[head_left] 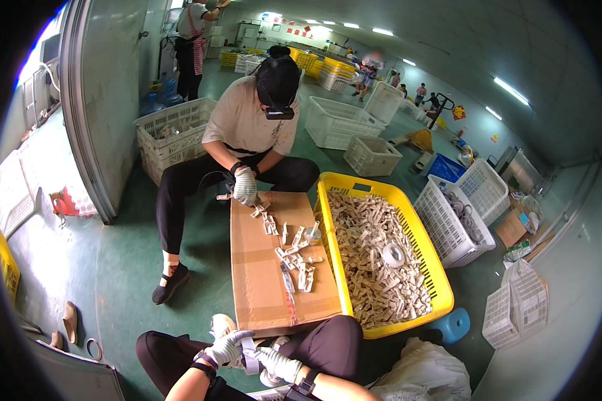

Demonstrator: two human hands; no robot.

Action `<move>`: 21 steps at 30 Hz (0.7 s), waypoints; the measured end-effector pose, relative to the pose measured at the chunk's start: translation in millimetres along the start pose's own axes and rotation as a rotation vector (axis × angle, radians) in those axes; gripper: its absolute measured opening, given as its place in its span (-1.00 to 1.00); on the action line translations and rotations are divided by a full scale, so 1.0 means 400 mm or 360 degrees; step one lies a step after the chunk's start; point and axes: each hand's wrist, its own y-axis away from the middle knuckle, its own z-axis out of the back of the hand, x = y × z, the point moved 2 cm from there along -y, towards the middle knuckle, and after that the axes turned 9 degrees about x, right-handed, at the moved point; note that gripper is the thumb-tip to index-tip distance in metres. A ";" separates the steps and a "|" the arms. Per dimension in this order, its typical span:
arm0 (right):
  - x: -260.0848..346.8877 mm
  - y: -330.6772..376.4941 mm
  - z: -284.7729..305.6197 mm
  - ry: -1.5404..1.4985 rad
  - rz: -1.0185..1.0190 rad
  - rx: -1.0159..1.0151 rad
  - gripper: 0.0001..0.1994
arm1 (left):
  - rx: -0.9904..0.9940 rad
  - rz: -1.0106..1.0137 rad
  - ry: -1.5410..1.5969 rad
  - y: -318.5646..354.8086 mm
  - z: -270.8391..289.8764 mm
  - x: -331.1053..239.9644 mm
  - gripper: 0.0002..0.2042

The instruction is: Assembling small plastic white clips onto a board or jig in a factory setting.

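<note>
Both my hands wear pale striped knit gloves and meet low in front of me, above my lap. My left hand point(226, 349) grips a pale grey band point(249, 355), its fingers closed round the upper end. On the other side, my right hand point(279, 364) holds the band's edge with its fingers. Whether this band is a roll of tape or a loose strip, I cannot tell. Just beyond lies a brown cardboard box point(261, 281), with several beige plastic clips point(294, 257) scattered on top. A clear plastic strip point(287, 277) lies beside them.
Opposite sits a co-worker point(257, 120), a gloved hand point(245, 187) at the box's far edge. A yellow basket point(441, 284) full of beige clips, a tape roll point(393, 254) on top, stands right. Near it are a blue stool point(452, 325) and white sack point(425, 374).
</note>
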 end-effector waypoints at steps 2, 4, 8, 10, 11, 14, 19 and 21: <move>-0.027 -0.012 0.037 0.0041 -0.0056 -0.0122 -0.67 | -0.0040 -0.0037 -0.0110 0.022 -0.071 -0.002 -0.67; -0.021 -0.016 0.018 0.0091 -0.0127 -0.0209 -0.68 | -0.0097 -0.0108 -0.0216 0.041 -0.073 -0.006 -0.66; 0.032 0.004 -0.052 0.0094 -0.0244 -0.0302 -0.70 | -0.0059 -0.0129 -0.0117 0.013 0.000 -0.007 -0.70; 0.061 0.012 -0.087 0.0047 -0.0245 -0.0317 -0.71 | -0.0088 -0.0120 -0.0058 0.021 -0.002 -0.003 -0.70; 0.079 0.019 -0.099 -0.0009 -0.0183 -0.0300 -0.71 | -0.0101 -0.0024 -0.0037 0.019 -0.017 -0.003 -0.70; 0.120 0.034 -0.141 -0.0114 -0.0147 -0.0332 -0.72 | -0.0114 0.0108 0.0012 0.038 -0.068 -0.005 -0.69; 0.117 0.032 -0.115 -0.0102 -0.0141 -0.0312 -0.68 | -0.0142 0.0045 0.0026 0.057 -0.131 -0.002 -0.62; 0.175 0.063 -0.157 -0.0190 -0.0243 -0.0152 -0.71 | -0.0036 0.0102 0.0087 0.055 -0.108 -0.003 -0.62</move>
